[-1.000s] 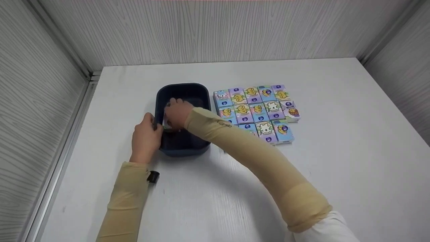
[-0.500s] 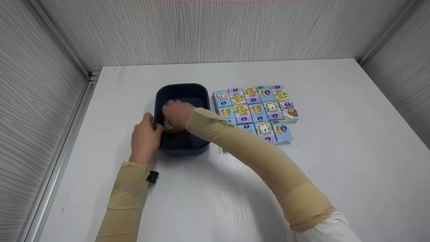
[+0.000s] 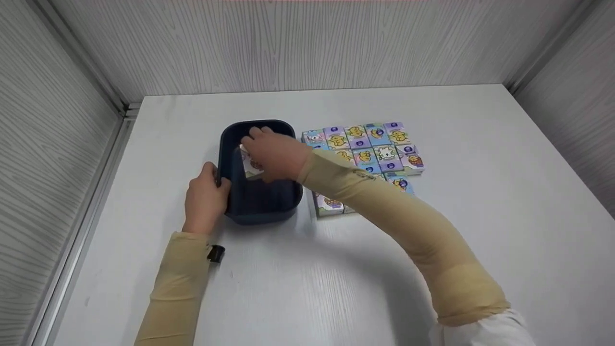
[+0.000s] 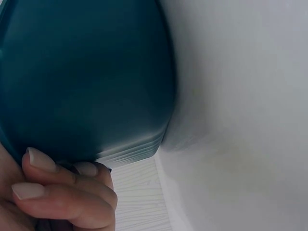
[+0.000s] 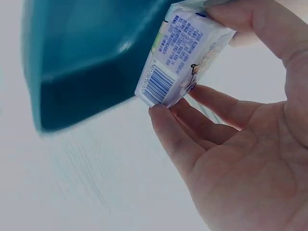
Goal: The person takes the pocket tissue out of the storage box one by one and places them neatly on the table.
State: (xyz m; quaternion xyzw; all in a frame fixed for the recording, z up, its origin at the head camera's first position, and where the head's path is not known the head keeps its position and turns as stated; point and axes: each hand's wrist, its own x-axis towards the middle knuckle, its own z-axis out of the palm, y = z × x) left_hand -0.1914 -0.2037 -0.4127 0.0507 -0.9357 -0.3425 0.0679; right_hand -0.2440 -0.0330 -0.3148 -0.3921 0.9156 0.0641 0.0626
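A dark blue rectangular bin (image 3: 262,217) stands left of centre on the white table. Its left wall is in the grip of my left hand (image 3: 205,201), the thumb at the rim. In the left wrist view, curled fingers (image 4: 67,202) lie against the teal-looking bin wall (image 4: 86,82). Over the bin's opening, my right hand (image 3: 277,153) pinches a tissue pack (image 3: 251,166) between thumb and fingertips. The right wrist view shows that pack tilted, with a barcode and blue print on its wrapper. The right hand hides part of the bin's inside.
Several similar cartoon-printed packs (image 3: 387,153) lie in close rows right of the bin, partly covered by the right forearm (image 3: 384,211). Pale wood-grain panels (image 3: 307,45) rise behind and beside the table. A small black piece (image 3: 216,253) sits at the left wrist.
My right hand has risen from low by the bin's left wall and shifted right, bringing the tissue pack up with it. The left hand keeps its grip on the bin.
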